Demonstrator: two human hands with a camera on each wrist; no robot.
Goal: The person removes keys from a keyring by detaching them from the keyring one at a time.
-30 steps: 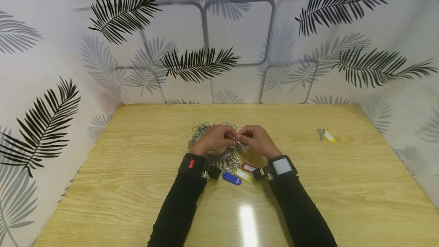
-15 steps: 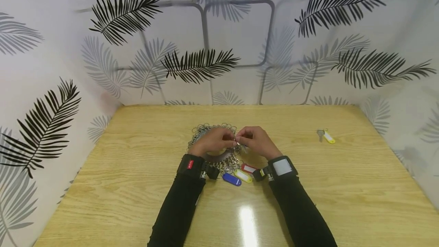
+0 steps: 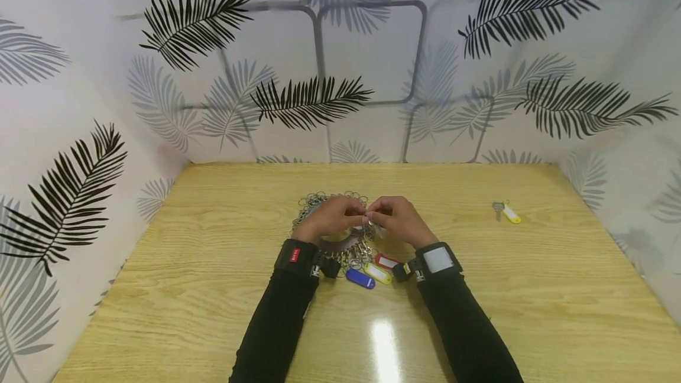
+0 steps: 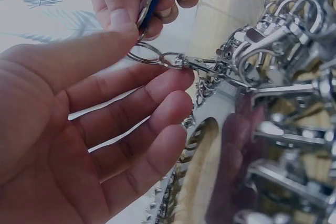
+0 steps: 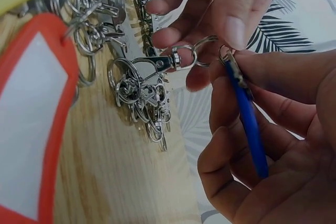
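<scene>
Both hands meet over the middle of the wooden table (image 3: 213, 288) in the head view: the left hand (image 3: 332, 217) and the right hand (image 3: 399, 219) touch at the fingertips, pinching something small between them above a round heap of metal rings and clips (image 3: 324, 203). Just near of the heap lie a blue tag (image 3: 360, 278), a yellow tag (image 3: 378, 273) and a red tag (image 3: 386, 261), close together between the two wrists. Well apart, on the far right of the table, lies a key with a yellow tag (image 3: 507, 211). In the left wrist view, the left hand (image 4: 79, 150) has its palm up with the fingers loosely extended, its thumb and forefinger pinching a small split ring (image 4: 144, 53) that joins a swivel clip (image 4: 197, 64) leading right into the heap. In the right wrist view, the right hand (image 5: 273, 129) grips a thin blue tag (image 5: 247, 116) on edge, fingers curled round it, with its metal end just beside the split ring (image 5: 205, 51); a red tag (image 5: 31, 129) lies on the wood at the left.
</scene>
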